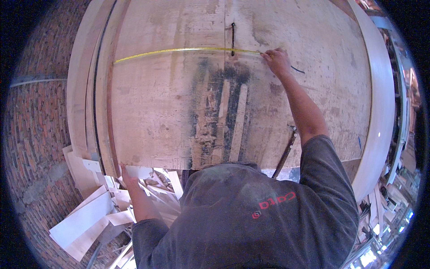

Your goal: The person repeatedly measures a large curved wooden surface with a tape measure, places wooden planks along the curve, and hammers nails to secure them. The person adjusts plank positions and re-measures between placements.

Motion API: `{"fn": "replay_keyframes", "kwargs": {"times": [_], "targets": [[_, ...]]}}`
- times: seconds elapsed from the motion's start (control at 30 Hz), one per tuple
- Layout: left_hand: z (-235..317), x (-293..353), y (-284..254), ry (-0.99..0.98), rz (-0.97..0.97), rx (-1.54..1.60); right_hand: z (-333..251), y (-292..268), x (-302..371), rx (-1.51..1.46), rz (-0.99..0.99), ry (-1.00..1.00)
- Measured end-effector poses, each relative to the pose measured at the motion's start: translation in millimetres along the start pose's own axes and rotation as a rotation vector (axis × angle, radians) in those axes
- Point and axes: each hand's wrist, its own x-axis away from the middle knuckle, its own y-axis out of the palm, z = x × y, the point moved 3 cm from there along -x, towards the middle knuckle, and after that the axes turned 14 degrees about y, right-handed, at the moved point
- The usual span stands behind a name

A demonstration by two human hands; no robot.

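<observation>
A yellow tape measure blade (188, 49) lies stretched across the large worn wooden board (152, 98), from the strip along its left side to my right hand. My right hand (277, 62) pinches the blade's right end, over the right half of the board. Low on the left, my left hand (129, 175) is at the near end of the reddish-brown wooden strip (113, 112). Its fingers are small and partly hidden, so their grip does not show. Just right of my right hand lies a thin dark stick-like thing (298, 70).
A dark-handled tool, seemingly a hammer (285, 150), lies at the board's near edge. A narrow dark rod-like thing (233, 38) is farther back. Pale sheet offcuts (85, 219) pile up at lower left, beside a brick wall (38, 125). Pale panels (380, 98) flank the right side.
</observation>
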Motion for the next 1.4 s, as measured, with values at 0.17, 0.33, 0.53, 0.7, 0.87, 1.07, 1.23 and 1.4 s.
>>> {"fn": "replay_keyframes", "kwargs": {"times": [0.17, 0.33, 0.53, 0.7, 0.87, 1.07, 1.23, 1.4], "targets": [[0.1, 1.7, 4.6, -0.037, 0.02, 0.005, 0.5, 2.2, -0.1, -0.005, 0.01, 0.005], [3.5, 6.4, 10.3, -0.028, 0.085, -0.049, 2.9, 5.4, -0.7, -0.004, 0.041, 0.007], [7.0, 13.4, 13.6, -0.044, 0.132, -0.125, -2.0, -0.7, 4.2, -0.005, 0.037, 0.025], [7.7, 11.0, 8.6, -0.105, 0.12, -0.149, -2.2, 0.5, 6.6, -0.026, 0.061, 0.051], [7.5, 14.3, 14.1, -0.103, 0.029, -0.082, -1.0, 2.6, 6.7, -0.042, 0.072, 0.063], [-2.1, -3.3, -7.0, -0.09, -0.039, -0.03, -1.0, 3.4, 4.7, -0.019, 0.082, 0.042], [-2.9, -0.5, -1.5, -0.112, -0.02, -0.054, 0.6, 5.2, 6.5, -0.046, 0.095, 0.064], [0.4, 1.1, -1.0, -0.148, -0.132, 0.029, -2.8, 3.0, 6.9, -0.026, 0.093, 0.072]]}}
